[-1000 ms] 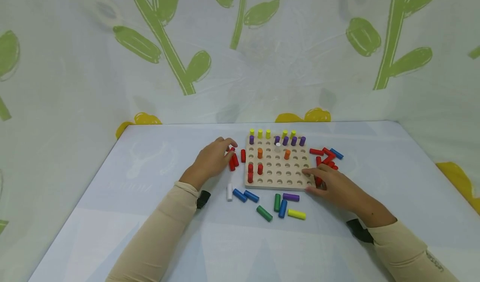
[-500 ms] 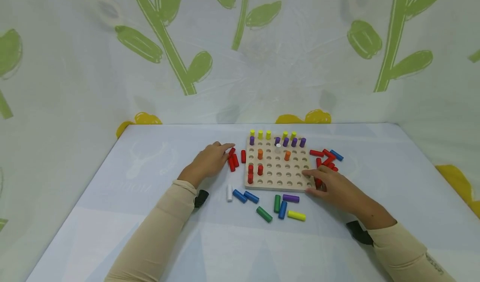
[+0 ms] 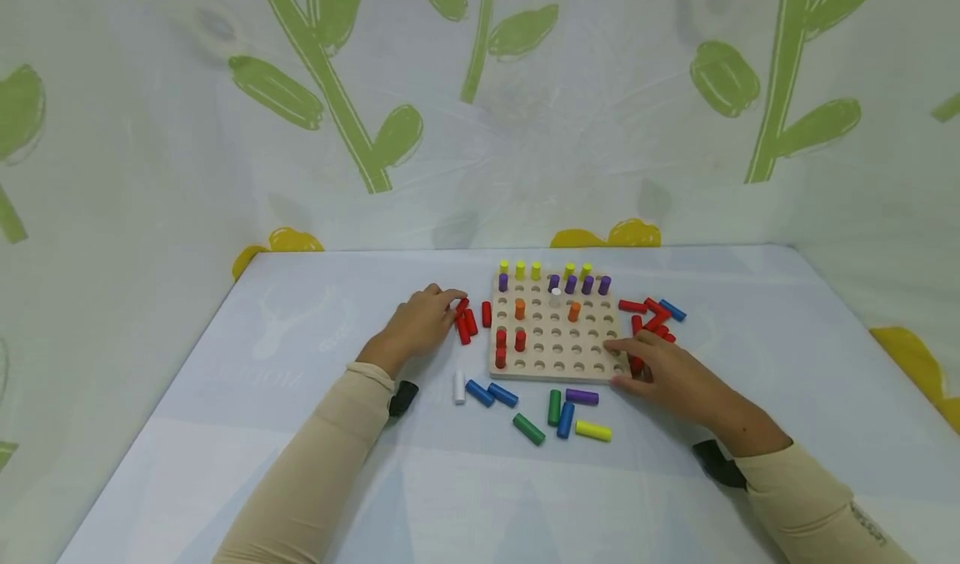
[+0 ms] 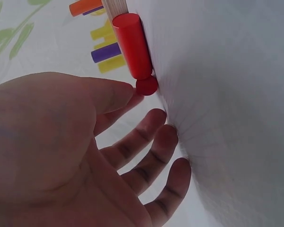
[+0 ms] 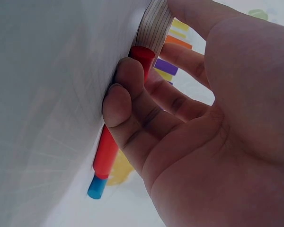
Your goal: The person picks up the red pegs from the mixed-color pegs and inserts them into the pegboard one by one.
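Observation:
A pale wooden pegboard (image 3: 557, 356) with rows of holes bears upright yellow, purple, orange, red and white pegs. Left of it lie several loose red pegs (image 3: 486, 314). There my left hand (image 3: 415, 322) pinches a red peg (image 4: 146, 86) at its end between thumb and forefinger, the other fingers loosely bent near the table. My right hand (image 3: 675, 376) holds the pegboard's near right corner, thumb at the front edge and forefinger over the top. In the right wrist view its other fingers curl beside a red peg (image 5: 143, 54) next to the board.
Before the board lie a white peg (image 3: 459, 387), blue pegs (image 3: 502, 394), green pegs (image 3: 528, 428), a purple peg (image 3: 582, 396) and a yellow peg (image 3: 593, 430). To its right is a heap of red pegs (image 3: 657, 321) with a blue peg (image 3: 673, 310). A leaf-printed curtain (image 3: 600, 131) hangs behind.
My left hand has drawn slightly back and lower, and its forefinger, straight half a second ago, now bends to the red peg. The right hand stays at the pegboard's corner.

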Demonstrator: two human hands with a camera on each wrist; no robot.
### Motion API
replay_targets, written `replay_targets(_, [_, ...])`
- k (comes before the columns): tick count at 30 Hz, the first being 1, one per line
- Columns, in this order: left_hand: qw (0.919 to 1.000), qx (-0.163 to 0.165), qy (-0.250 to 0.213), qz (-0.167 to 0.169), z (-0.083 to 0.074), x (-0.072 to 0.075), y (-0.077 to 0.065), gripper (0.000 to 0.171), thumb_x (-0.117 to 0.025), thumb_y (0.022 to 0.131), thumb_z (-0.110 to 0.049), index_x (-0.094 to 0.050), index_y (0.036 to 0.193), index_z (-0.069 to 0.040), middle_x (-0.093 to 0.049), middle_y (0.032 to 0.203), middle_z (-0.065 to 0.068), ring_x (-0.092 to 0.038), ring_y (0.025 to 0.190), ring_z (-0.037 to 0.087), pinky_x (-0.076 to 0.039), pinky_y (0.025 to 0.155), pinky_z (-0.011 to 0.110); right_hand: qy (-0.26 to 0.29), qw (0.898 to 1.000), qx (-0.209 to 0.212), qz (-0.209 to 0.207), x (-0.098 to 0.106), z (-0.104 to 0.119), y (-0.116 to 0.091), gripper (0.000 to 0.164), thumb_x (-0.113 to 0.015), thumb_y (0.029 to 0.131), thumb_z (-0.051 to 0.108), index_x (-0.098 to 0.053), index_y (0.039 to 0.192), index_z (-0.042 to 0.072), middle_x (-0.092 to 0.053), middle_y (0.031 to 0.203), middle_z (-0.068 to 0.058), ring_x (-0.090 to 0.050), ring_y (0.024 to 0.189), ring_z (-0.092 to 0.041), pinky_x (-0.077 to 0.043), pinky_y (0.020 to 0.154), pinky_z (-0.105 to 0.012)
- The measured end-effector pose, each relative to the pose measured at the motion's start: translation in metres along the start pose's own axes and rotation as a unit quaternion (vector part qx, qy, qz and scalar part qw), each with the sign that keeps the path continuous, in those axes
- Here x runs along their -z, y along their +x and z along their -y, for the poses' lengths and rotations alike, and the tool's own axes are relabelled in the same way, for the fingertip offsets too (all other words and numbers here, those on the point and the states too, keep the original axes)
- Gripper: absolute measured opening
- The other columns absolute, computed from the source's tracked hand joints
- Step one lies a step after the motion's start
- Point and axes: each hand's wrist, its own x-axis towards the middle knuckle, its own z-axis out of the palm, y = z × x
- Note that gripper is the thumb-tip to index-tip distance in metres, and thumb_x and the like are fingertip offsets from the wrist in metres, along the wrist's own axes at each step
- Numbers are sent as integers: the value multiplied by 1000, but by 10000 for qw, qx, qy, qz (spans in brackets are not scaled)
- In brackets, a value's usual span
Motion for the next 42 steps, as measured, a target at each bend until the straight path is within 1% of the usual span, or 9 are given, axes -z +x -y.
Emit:
replay_targets(3, [10000,1,-11,-4,0,0,0,44,-56,103,-25,-51,146,-24,-59,125,13,-59,103,26,-53,95,47,3,10000,-9,-2,-1,0,0,61,-78,86,37,-58,141,16,-56,134,-21,-57,105,-28,-57,89,-47])
replay_targets(9, [10000,39,19,11,0,-2,1,45,-57,102,-25,-50,146,-25,-58,125,12,-59,105,26,-53,96,47,16,10000,10,-27,-1,0,0,61,-78,86,36,-58,140,16,-57,132,-20,-56,98,-23,-58,86,-43])
replay_targets(12, [10000,40,37,14,0,-2,1,48,-58,102,-26,-48,148,-26,-58,128,12,-59,107,27,-53,97,49,35,10000,0,-19,-1,0,0,61,-78,86,36,-58,140,16,-57,131,-20,-56,99,-24,-58,86,-43])
replay_targets(16, [9999,36,158,53,-1,-1,1,52,-59,101,-27,-44,151,-29,-57,132,14,-60,111,29,-53,97,50,44,10000,-24,11,-1,0,0,61,-78,86,36,-58,140,16,-57,131,-20,-57,99,-24,-59,86,-43])
replay_targets(20, [9997,45,219,64,-1,-1,0,50,-59,101,-28,-46,150,-28,-56,131,14,-59,110,28,-53,97,48,27,10000,2,-25,-1,0,1,61,-78,86,35,-59,140,16,-57,130,-19,-57,98,-23,-59,85,-42])
replay_targets(24, [9999,43,150,33,0,-1,-1,47,-58,102,-27,-49,148,-27,-56,131,13,-58,110,28,-51,99,49,4,10000,20,-11,-1,-1,1,61,-78,86,36,-58,140,15,-57,130,-20,-57,98,-23,-58,87,-44])
replay_targets(27, [10000,30,92,4,0,-1,-1,46,-58,102,-27,-50,147,-25,-57,129,12,-58,110,27,-51,99,49,-4,10000,21,-9,-1,-1,1,60,-78,87,36,-58,140,16,-57,132,-20,-57,102,-26,-57,89,-46])
replay_targets(38, [9998,80,-141,-114,-2,0,-1,45,-61,100,-25,-49,144,-22,-60,120,8,-59,103,24,-53,97,45,25,10000,44,-20,-2,-2,0,61,-77,87,37,-57,141,17,-56,134,-20,-57,109,-29,-56,92,-49])
replay_targets(42, [9995,81,-198,-216,-1,-1,0,45,-63,99,-23,-50,142,-21,-62,119,8,-61,103,23,-53,97,42,14,10000,57,-26,-2,-3,0,61,-77,87,37,-57,141,16,-56,134,-20,-58,105,-27,-56,91,-48])
